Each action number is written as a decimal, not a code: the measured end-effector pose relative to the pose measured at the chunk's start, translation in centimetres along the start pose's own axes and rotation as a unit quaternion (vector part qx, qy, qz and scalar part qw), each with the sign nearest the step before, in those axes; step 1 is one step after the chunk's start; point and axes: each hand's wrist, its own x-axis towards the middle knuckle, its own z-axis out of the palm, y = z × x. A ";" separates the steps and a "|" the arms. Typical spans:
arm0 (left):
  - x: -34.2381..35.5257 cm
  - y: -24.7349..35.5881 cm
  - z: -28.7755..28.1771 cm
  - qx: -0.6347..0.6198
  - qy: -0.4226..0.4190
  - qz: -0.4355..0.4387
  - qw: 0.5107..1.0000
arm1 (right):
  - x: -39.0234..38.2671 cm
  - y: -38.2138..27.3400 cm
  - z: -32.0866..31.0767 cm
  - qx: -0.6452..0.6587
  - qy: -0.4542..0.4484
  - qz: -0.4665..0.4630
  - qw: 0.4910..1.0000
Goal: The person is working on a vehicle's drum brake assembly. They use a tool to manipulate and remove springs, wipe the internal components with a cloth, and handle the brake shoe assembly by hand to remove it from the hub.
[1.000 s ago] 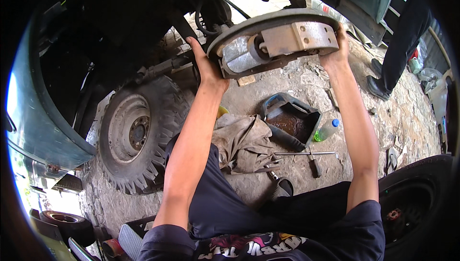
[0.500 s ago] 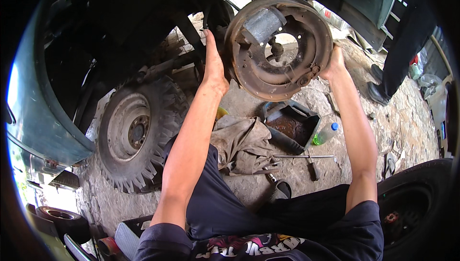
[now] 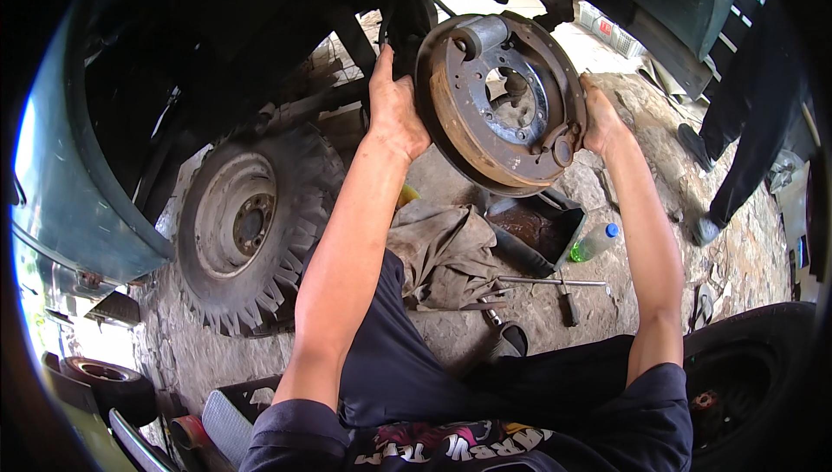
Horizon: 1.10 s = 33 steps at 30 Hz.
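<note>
Left hand [image 3: 394, 112] clamped on left rim of rusty brake backing plate [image 3: 503, 104], right hand [image 3: 602, 117] clamped on right rim, wheel [image 3: 251, 229] lower left, rag [image 3: 442, 251] and green bottle [image 3: 594, 244] on ground

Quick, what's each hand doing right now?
Left hand: closed on the left rim of the rusty brake plate.
Right hand: gripping its right rim.
</note>
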 end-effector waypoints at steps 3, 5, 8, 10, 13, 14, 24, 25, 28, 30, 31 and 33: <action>0.2 0.2 -0.4 -0.007 0.004 0.006 1.000 | 0.1 0.5 0.5 -0.025 0.001 -0.010 1.000; 0.3 0.3 -1.1 -0.012 0.005 -0.002 1.000 | -0.3 0.5 1.0 -0.037 -0.019 -0.005 0.999; 1.0 0.6 -2.6 -0.019 -0.017 -0.005 1.000 | -0.1 0.8 1.2 -0.064 -0.028 -0.009 0.998; 0.9 0.6 -2.3 -0.012 0.002 -0.002 1.000 | 0.3 0.8 0.8 -0.064 -0.022 -0.017 0.998; 0.9 0.8 -2.3 -0.022 0.018 -0.001 1.000 | -0.1 0.9 1.7 -0.045 -0.016 -0.022 0.999; 0.8 0.8 -2.2 -0.011 0.041 0.001 0.999 | -0.5 0.8 2.2 -0.048 -0.009 -0.021 0.999; 1.7 -0.9 -2.1 0.040 0.036 0.068 0.996 | -2.1 -1.2 3.4 0.037 -0.025 -0.199 0.979; 1.9 -1.3 -2.1 0.033 0.049 0.075 0.995 | -1.9 -1.5 3.2 0.067 -0.032 -0.219 0.973; 2.8 -2.7 -2.9 0.009 0.018 0.120 0.993 | -1.4 -2.0 1.8 0.046 0.011 -0.284 0.958; 3.2 -3.7 -3.2 -0.009 -0.025 0.158 0.987 | -1.4 -2.6 1.3 0.025 0.016 -0.339 0.940; 3.1 -4.1 -3.0 -0.051 0.019 0.145 0.988 | -1.5 -2.8 1.2 0.014 0.018 -0.364 0.931; 3.4 -4.7 -3.1 -0.087 0.003 0.146 0.985 | -2.5 -3.0 1.5 -0.002 0.029 -0.449 0.893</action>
